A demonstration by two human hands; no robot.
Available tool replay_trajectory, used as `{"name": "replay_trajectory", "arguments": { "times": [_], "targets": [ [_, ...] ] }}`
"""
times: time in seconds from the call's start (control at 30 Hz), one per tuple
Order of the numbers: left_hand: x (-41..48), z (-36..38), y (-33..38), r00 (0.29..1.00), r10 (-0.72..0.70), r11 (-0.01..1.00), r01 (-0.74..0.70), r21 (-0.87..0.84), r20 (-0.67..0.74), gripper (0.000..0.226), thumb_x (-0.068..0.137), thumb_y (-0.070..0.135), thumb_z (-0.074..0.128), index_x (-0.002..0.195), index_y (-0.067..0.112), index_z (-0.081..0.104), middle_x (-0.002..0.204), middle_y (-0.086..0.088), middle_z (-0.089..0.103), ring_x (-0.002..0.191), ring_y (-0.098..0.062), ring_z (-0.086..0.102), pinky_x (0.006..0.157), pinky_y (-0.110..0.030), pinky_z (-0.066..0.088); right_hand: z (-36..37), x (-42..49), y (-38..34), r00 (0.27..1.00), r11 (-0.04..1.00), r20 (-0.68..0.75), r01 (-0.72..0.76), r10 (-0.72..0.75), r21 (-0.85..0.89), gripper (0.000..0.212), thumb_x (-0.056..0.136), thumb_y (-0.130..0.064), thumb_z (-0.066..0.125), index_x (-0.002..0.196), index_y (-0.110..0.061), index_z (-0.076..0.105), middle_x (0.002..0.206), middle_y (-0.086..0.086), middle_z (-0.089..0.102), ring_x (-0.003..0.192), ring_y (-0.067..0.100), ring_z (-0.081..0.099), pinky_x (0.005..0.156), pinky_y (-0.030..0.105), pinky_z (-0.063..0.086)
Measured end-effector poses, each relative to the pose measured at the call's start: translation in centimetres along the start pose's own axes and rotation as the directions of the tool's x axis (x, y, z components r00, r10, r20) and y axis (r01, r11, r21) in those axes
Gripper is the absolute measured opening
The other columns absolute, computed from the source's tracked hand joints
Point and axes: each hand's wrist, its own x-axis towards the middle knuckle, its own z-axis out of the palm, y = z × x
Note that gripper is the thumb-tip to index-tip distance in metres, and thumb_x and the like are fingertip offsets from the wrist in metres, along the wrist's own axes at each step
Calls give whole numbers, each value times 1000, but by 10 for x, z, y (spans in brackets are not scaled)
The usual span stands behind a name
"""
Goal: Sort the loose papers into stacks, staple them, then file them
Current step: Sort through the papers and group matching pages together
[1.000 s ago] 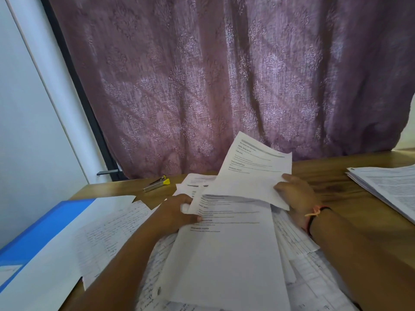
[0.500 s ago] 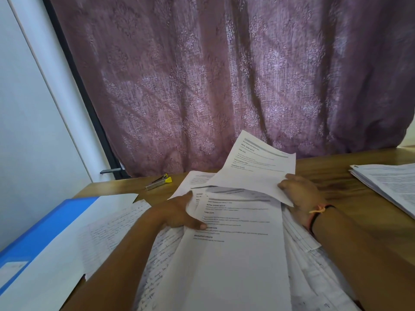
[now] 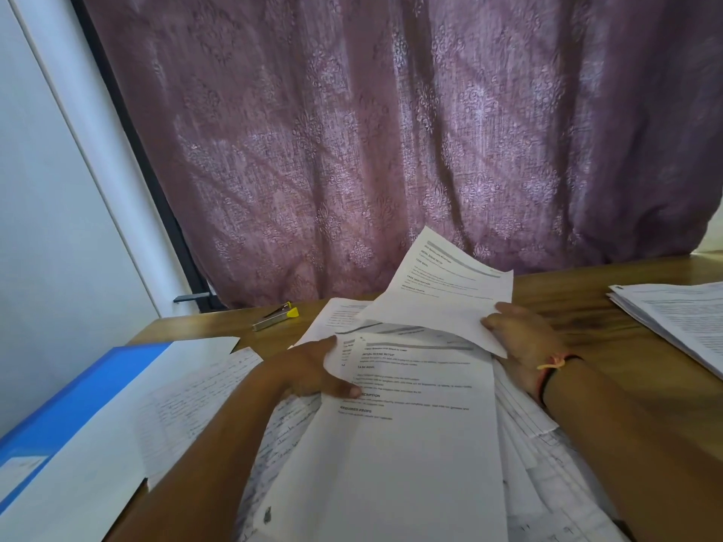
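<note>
right hand (image 3: 522, 342) lifts printed sheet (image 3: 450, 291) above left hand (image 3: 313, 369).

I see a mauve curtain (image 3: 391, 131) with a floral pattern, white papers (image 3: 410, 444) printed in black, a blue folder (image 3: 78, 400), a yellow-tipped silver stapler (image 3: 276, 316) and a brown wood-grain surface (image 3: 587, 307).

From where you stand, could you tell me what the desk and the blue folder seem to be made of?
The desk looks like wood or wood veneer: brown grain streaks, dull sheen. The blue folder looks like smooth plastic: even colour, flat surface, though coated card is possible.
</note>
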Motion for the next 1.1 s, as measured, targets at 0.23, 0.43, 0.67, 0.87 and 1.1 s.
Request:
{"name": "replay_trajectory", "arguments": {
  "times": [0.23,0.43,0.67,0.87,1.1],
  "targets": [
    [1,-4,2,998,-46,997,44,60,33,112,77,68,73,161,29,10,168,5,19,151,-24,26,120,-41,28,-1,-5,-2,999,999,-6,-33,33,15,32,93,11,52,123,20,52,115,28,62,76,21,55,61,27,51],
    [-1,-3,4,999,-37,999,37,14,11,108,78,65,74,161,27,17,168,3,19,151,-25,26,119,-41,29,-4,-1,1,997,995,-6,-77,78,57,29,92,11,53,120,18,55,99,24,64,79,23,58,68,32,51],
    [-3,7,-12,995,42,992,-53,-114,-93,106,76,58,79,160,36,18,168,6,19,151,-24,26,121,-41,25,-1,1,-2,999,961,0,-51,53,273,40,96,5,55,135,-5,56,127,13,63,95,20,65,56,23,59],
    [-6,7,-24,978,139,910,-188,-369,-156,102,78,27,86,157,38,23,145,11,47,129,-19,51,106,-37,50,5,-3,-9,999,918,10,33,-40,396,40,97,2,55,134,-14,58,126,9,67,104,21,68,84,38,60],
    [-13,2,-21,949,276,731,-311,-607,-153,84,84,-4,75,146,35,34,113,28,72,105,3,69,75,-26,61,-1,-4,-19,907,898,-55,402,-417,-176,45,95,3,59,135,-17,58,133,2,58,116,17,57,96,22,50]
  ]
}}
